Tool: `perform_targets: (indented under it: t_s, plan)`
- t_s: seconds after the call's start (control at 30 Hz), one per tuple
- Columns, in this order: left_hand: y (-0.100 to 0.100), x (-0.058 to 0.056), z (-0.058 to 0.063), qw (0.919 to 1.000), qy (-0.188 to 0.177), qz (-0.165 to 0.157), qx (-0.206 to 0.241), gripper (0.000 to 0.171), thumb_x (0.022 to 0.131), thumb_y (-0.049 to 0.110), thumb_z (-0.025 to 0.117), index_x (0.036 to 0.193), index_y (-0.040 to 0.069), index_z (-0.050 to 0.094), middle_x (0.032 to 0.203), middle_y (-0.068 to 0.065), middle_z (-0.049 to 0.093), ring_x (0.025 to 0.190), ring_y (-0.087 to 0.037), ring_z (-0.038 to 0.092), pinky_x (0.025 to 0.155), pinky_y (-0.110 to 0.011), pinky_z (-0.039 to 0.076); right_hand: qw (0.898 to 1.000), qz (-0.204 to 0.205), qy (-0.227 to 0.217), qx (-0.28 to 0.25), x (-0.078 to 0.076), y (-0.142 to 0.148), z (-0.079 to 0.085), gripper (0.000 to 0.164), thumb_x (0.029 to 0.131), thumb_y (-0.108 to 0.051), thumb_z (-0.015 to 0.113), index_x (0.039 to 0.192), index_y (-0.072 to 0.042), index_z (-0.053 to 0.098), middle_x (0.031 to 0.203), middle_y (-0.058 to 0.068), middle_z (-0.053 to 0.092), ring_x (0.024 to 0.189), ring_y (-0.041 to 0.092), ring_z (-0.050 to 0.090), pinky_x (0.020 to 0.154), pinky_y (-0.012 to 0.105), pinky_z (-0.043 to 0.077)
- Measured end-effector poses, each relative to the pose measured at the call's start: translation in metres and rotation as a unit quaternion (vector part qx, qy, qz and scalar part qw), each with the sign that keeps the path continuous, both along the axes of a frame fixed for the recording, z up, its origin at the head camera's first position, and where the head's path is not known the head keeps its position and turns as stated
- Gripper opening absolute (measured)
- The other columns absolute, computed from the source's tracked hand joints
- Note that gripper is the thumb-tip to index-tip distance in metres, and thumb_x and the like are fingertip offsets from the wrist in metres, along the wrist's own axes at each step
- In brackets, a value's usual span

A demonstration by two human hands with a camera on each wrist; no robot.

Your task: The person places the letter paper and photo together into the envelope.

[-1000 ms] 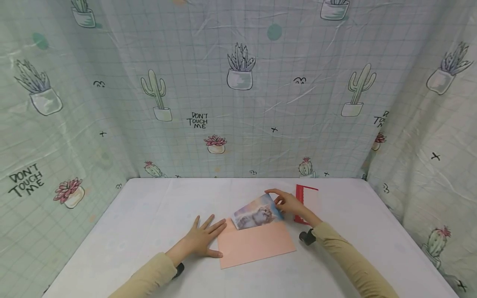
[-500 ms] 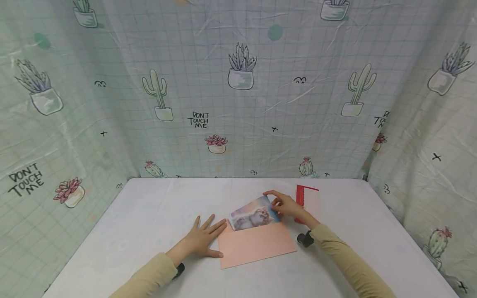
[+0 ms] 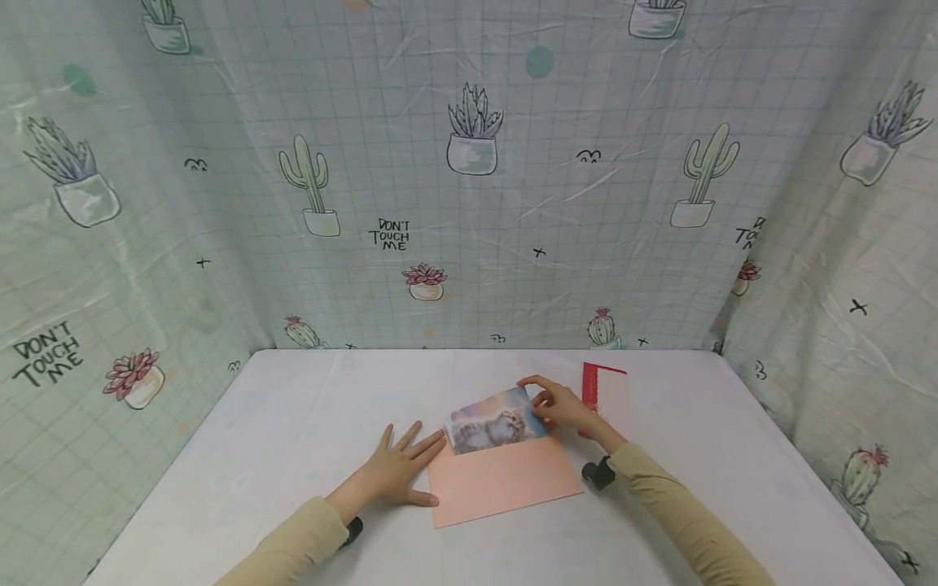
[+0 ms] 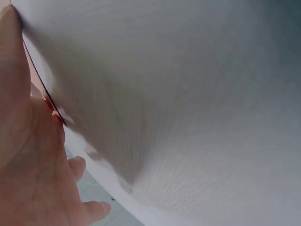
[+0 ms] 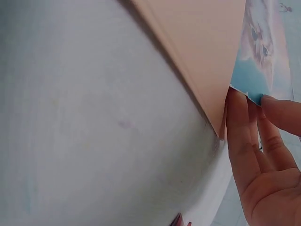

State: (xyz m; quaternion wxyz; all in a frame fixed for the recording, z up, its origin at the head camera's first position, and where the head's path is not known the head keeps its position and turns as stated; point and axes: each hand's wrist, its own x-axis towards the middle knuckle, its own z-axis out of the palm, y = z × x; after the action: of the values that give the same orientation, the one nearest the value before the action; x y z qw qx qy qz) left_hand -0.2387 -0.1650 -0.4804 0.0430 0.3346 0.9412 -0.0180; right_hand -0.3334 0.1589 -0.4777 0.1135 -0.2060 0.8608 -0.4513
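A peach envelope (image 3: pixel 506 482) lies slightly turned on the white table. My left hand (image 3: pixel 396 465) rests on its left edge, fingers spread, the thumb at the lower left corner. A postcard with a cat picture (image 3: pixel 493 422) lies along the envelope's far edge, its lower part hidden behind the peach paper in the head view. With thumb and fingers my right hand (image 3: pixel 558 404) pinches the postcard's right edge. The right wrist view shows the thumb on the blue part of the postcard (image 5: pixel 254 77), fingers behind it, close to the envelope's corner (image 5: pixel 217 127).
A red and pale pink piece of paper or card (image 3: pixel 610 392) lies behind my right forearm at the back right. A cactus-print curtain (image 3: pixel 469 244) hangs behind the white table (image 3: pixel 308 407) and along both its sides.
My right hand has shifted a little to the left with the postcard, whose left end now lies nearer my left fingertips. The left hand and the envelope have stayed in place.
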Motion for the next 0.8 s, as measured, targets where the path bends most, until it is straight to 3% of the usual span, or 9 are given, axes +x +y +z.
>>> perform_targets:
  t_s: [0.17,0.37,0.53,0.8]
  plan:
    - [-0.002,0.003,0.002,0.9997,-0.002,-0.015,0.02,0.09,0.075,0.072,0.04,0.143,0.016,0.02,0.15,0.0,0.018,0.135,-0.04,0.017,0.098,-0.069,0.013,1.0,0.0,-0.007,-0.016,0.0,0.002,-0.002,0.035,0.086,-0.002,0.054,0.119,-0.012,0.05,0.085,0.014,0.058,0.058,0.015,0.052,0.051,0.025,0.049]
    - [0.001,0.002,0.003,0.9999,-0.01,0.003,0.004,0.089,0.074,0.066,0.049,0.141,0.013,0.025,0.149,-0.002,0.022,0.135,-0.039,0.018,0.099,-0.068,0.015,0.999,-0.023,-0.004,-0.022,-0.003,0.007,-0.005,0.018,0.087,-0.006,0.055,0.105,-0.005,0.057,0.088,0.015,0.062,0.063,0.013,0.057,0.054,0.024,0.051]
    - [0.002,0.0,0.002,0.9998,-0.014,0.009,-0.008,0.089,0.074,0.065,0.051,0.142,0.015,0.023,0.149,-0.001,0.02,0.136,-0.037,0.017,0.099,-0.067,0.015,0.999,-0.029,-0.021,-0.024,-0.002,0.01,-0.004,0.019,0.086,-0.005,0.056,0.105,-0.004,0.056,0.09,0.014,0.058,0.066,0.013,0.058,0.058,0.027,0.054]
    - [0.001,-0.002,-0.001,0.9999,-0.008,0.009,-0.007,0.09,0.073,0.066,0.05,0.142,0.015,0.023,0.15,-0.001,0.02,0.136,-0.038,0.017,0.099,-0.068,0.015,1.0,0.003,0.009,0.003,0.004,0.009,0.002,0.023,0.086,-0.003,0.053,0.106,-0.008,0.063,0.093,0.013,0.057,0.065,0.013,0.056,0.057,0.025,0.052]
